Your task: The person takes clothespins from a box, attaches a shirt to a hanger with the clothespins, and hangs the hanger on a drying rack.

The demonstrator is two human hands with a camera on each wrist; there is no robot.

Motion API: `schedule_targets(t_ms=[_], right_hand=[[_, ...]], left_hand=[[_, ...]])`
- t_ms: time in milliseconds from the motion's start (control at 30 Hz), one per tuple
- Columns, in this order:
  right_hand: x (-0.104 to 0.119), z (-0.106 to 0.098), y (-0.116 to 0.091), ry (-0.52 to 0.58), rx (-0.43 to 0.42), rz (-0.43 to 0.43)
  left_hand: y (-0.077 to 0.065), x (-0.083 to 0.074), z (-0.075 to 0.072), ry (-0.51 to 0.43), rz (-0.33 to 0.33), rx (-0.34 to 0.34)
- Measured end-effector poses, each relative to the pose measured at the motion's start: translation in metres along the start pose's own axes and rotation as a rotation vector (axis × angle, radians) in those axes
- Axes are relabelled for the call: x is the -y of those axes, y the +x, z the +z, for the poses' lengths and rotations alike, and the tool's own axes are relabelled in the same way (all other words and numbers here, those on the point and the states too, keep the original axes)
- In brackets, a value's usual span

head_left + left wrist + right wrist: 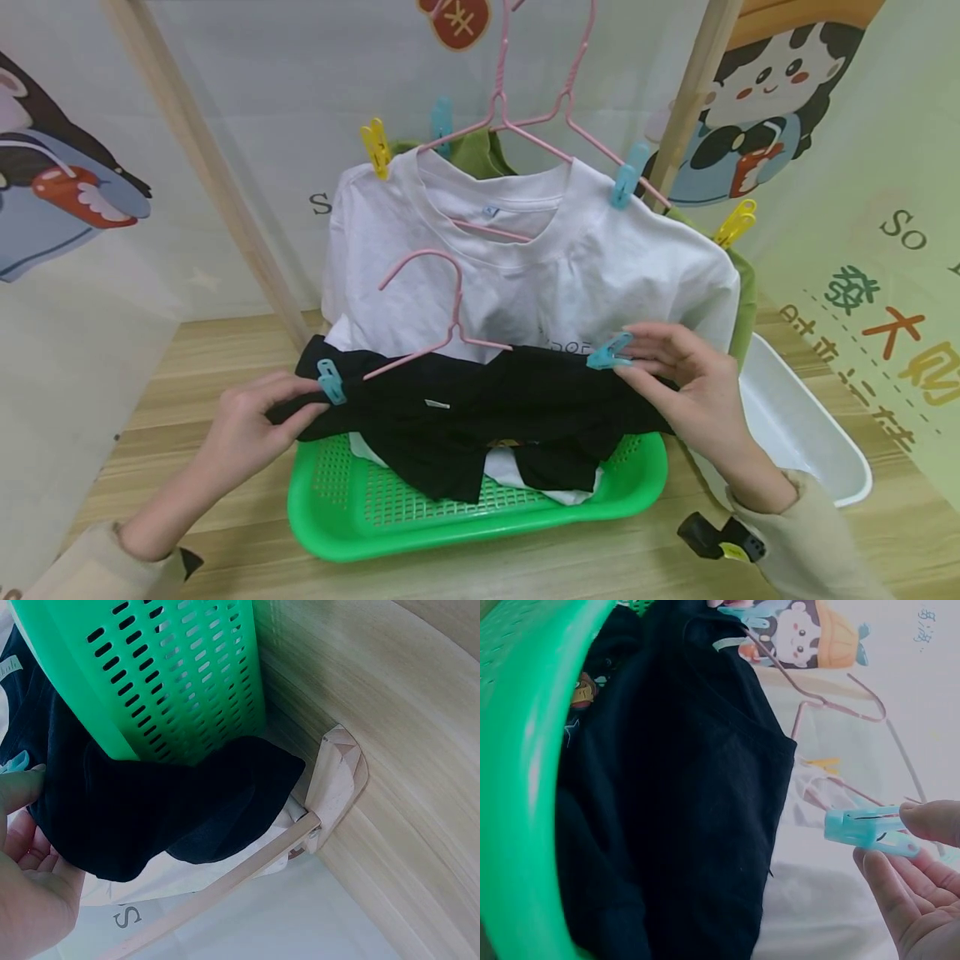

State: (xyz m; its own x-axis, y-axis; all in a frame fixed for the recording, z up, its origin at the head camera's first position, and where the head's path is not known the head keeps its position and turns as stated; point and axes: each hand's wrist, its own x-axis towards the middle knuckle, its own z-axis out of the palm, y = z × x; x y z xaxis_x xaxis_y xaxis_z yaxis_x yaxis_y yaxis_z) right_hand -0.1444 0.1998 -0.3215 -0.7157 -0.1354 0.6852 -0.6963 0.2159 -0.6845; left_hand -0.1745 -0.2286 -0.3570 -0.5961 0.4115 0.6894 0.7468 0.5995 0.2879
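A black T-shirt (555, 392) hangs on a pink hanger (457, 292) over the basket, its neckline upward. At the left shoulder a blue clothespin (330, 382) is clipped on the cloth. My left hand (258, 408) pinches the shirt's edge right beside that clip. Between thumb and fingers, my right hand (690, 383) holds a second blue clothespin (866, 829) at the shirt's right shoulder. In the right wrist view this clothespin is apart from the cloth. The hanger's lower part is hidden inside the shirt.
Below stands a green perforated basket (450, 542) with more clothes in it. Behind, a white T-shirt (480, 292) and a green garment (483, 154) hang on pink hangers with clothespins. A wooden post (217, 167) rises at left; a white tray (802, 425) lies at right.
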Motion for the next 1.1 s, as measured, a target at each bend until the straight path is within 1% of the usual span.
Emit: schedule_targets(t_ms=[167, 333, 567, 700, 867, 1100], right_hand=[[-0.004, 0.008, 0.005, -0.007, 0.01, 0.002], [-0.006, 0.014, 0.009, -0.022, -0.015, -0.015], [-0.007, 0.024, 0.016, -0.073, -0.06, -0.095], [-0.007, 0.029, 0.019, -0.11, -0.042, -0.098], [-0.007, 0.031, 0.021, -0.11, -0.014, -0.079], [-0.005, 0.034, 0.024, -0.097, 0.007, -0.087]], left_hand=[[0.0, 0.0, 0.0, -0.017, 0.01, 0.0], [0.0, 0.0, 0.0, -0.02, 0.005, 0.0], [0.0, -0.001, 0.0, -0.014, -0.005, -0.002], [0.0, -0.001, 0.0, -0.008, -0.006, 0.007], [-0.001, 0.0, -0.001, -0.008, -0.002, 0.014], [-0.001, 0.0, -0.001, -0.014, 0.002, 0.004]])
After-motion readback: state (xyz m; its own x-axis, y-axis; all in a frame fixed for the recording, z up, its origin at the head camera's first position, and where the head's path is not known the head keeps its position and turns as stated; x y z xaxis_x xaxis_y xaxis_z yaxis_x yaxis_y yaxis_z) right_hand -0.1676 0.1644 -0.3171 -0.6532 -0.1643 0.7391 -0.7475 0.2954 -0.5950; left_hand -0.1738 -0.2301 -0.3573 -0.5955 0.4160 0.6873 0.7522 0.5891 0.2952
